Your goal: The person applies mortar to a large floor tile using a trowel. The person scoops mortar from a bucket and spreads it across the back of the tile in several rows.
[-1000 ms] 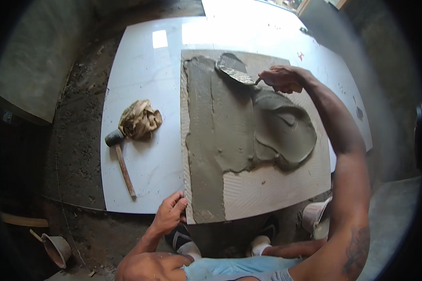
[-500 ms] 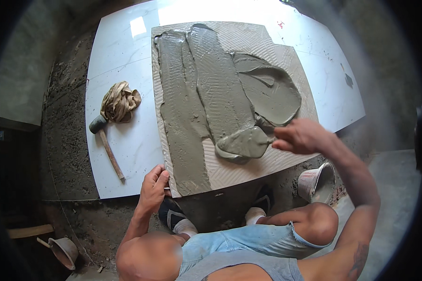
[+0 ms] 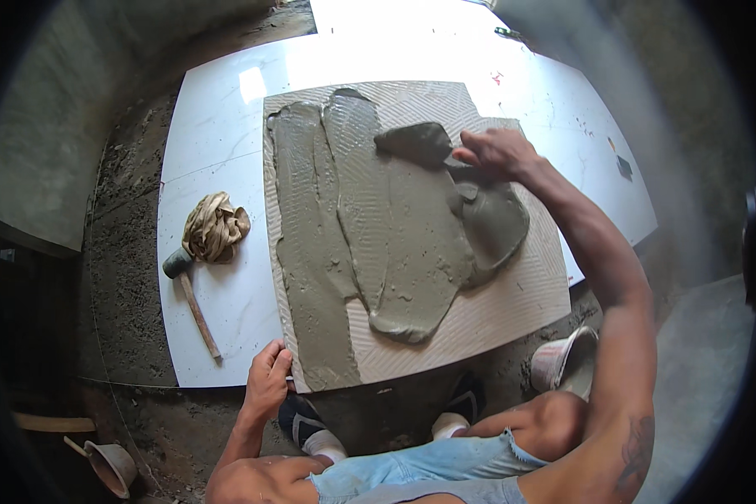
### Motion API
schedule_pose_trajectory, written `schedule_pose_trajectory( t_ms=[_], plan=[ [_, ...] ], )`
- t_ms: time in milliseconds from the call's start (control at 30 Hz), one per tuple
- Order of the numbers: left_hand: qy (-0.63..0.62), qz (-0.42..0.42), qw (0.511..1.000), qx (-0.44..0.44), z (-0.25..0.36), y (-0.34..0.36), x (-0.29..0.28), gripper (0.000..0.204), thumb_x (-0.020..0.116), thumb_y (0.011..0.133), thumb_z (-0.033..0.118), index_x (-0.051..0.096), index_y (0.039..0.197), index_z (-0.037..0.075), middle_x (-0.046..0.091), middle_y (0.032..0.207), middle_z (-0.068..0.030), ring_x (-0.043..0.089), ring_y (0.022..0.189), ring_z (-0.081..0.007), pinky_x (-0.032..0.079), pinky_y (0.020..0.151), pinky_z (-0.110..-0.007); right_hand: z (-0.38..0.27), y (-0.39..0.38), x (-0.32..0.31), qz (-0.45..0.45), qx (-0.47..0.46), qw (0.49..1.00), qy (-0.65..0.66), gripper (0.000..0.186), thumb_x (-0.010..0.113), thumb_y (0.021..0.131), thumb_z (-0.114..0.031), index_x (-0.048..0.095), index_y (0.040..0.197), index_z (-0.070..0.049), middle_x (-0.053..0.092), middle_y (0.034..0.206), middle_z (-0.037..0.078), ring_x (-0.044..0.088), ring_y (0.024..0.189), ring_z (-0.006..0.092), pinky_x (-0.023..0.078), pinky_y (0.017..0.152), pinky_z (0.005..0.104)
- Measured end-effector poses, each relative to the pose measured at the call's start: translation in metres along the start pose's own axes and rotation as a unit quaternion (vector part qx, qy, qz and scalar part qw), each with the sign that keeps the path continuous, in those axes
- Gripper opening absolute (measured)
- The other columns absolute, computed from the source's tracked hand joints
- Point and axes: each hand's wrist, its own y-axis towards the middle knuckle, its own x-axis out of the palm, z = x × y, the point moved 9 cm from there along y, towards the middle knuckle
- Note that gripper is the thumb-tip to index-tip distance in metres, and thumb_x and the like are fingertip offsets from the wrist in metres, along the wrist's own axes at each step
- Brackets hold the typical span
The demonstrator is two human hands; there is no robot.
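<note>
Trowel (image 3: 414,144) at the far part of the wet cement (image 3: 412,244)

The right hand (image 3: 497,154) is closed around the trowel's handle, most of which the fingers hide. The blade points left, above or against the cement — whether it touches there, I cannot tell. The left hand (image 3: 269,372) grips the near left corner of the ridged tile (image 3: 470,311), thumb along the edge and fingers curled.

That tile lies ridged side up over glossy white tiles (image 3: 210,160). The cement covers its left and middle in long bands, with a thick heap (image 3: 496,227) to the right, just nearer than the right hand. Bare ridges show along the right side and at the near edge.

To the left, on the white tiles, a mallet (image 3: 195,307) lies with its dark head touching or just beside a crumpled brown cloth (image 3: 216,227). One bucket (image 3: 563,363) lies tilted by the person's right knee — another bucket (image 3: 112,468) sits at lower left.
</note>
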Motion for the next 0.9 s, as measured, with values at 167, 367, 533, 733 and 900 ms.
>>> schedule_pose_trajectory(
  t_ms=[167, 367, 533, 733, 900],
  plan=[
    [0.026, 0.018, 0.999, -0.012, -0.012, -0.004, -0.011, 0.021, 0.051, 0.107, 0.026, 0.06, 0.105, 0.008, 0.054, 0.081, 0.0067, 0.053, 0.069, -0.0024, 0.053, 0.056, -0.024, 0.027, 0.089, -0.029, 0.087, -0.074, 0.992, 0.058, 0.058, 0.035, 0.107, -0.057, 0.067, 0.114, -0.009, 0.071, 0.097, 0.016, 0.07, 0.085, 0.0343, 0.056, 0.077, 0.0483],
    [0.011, 0.063, 0.997, -0.032, -0.004, -0.012, -0.008, 0.02, 0.05, 0.107, 0.02, 0.061, 0.102, 0.004, 0.046, 0.07, 0.0085, 0.041, 0.058, -0.0016, 0.036, 0.051, -0.021, 0.055, 0.121, -0.007, -0.058, 0.016, 0.963, 0.262, 0.058, 0.042, 0.105, -0.058, 0.062, 0.088, -0.006, 0.046, 0.057, 0.002, 0.046, 0.044, 0.012, 0.042, 0.043, 0.0343],
    [0.067, 0.081, 0.994, 0.01, 0.009, -0.013, -0.009, 0.023, 0.049, 0.108, 0.021, 0.063, 0.11, 0.002, 0.052, 0.075, 0.0073, 0.043, 0.061, -0.0016, 0.035, 0.053, -0.02, 0.036, 0.061, 0.015, -0.177, -0.003, 0.949, 0.262, 0.054, 0.043, 0.106, -0.054, 0.051, 0.077, -0.009, 0.043, 0.057, -0.001, 0.046, 0.046, 0.0113, 0.04, 0.042, 0.0323],
    [0.016, 0.071, 0.997, 0.015, 0.011, -0.009, -0.001, 0.026, 0.047, 0.109, 0.02, 0.063, 0.114, 0.001, 0.058, 0.078, 0.0062, 0.045, 0.061, -0.0007, 0.038, 0.052, -0.02, 0.014, -0.088, 0.079, -0.289, -0.122, 0.925, 0.212, 0.047, 0.054, 0.102, -0.053, 0.072, 0.123, -0.015, 0.074, 0.09, 0.014, 0.069, 0.078, 0.029, 0.055, 0.076, 0.0442],
    [0.025, 0.087, 0.996, -0.018, 0.004, -0.012, -0.003, 0.025, 0.047, 0.109, 0.02, 0.063, 0.113, 0.001, 0.058, 0.079, 0.0061, 0.046, 0.061, -0.0015, 0.038, 0.052, -0.02, -0.001, -0.159, 0.063, -0.21, -0.156, 0.965, 0.007, 0.054, 0.042, 0.104, -0.061, 0.068, 0.104, -0.013, 0.07, 0.075, 0.01, 0.07, 0.069, 0.026, 0.056, 0.064, 0.0453]
  ],
)
